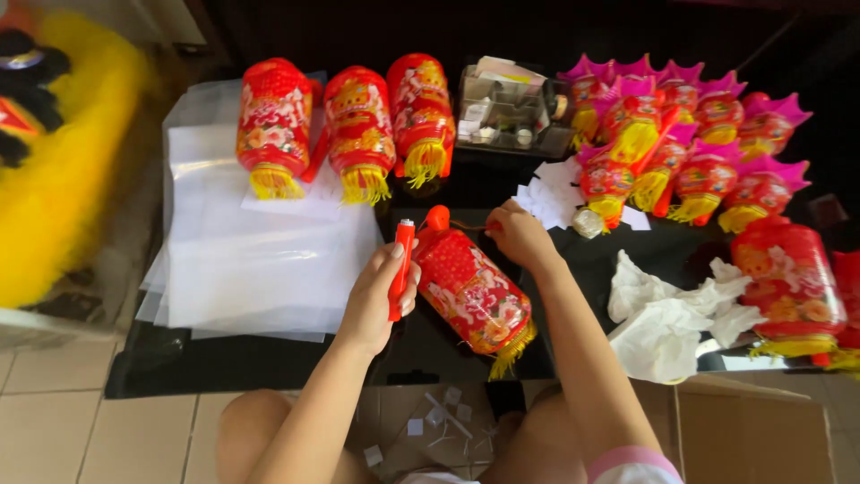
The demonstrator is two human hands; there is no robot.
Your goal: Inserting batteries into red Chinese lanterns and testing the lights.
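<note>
lying between both hands (448,269) — lantern (473,294)

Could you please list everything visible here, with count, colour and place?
Lantern in hand: one, red with gold tassel, centre.
Handle stick: one, red, in left hand.
Finished lanterns: three, red, top left.
Pink-topped lanterns: about ten, top right.
Large lantern: one, red, right edge.
Plastic sheets: stack, clear, left.
Tissue paper: crumpled, white, right.
Organiser tray: one, clear, top centre.
Cardboard box: brown, bottom right.
Left hand: grips stick.
Right hand: at lantern's top.
</note>
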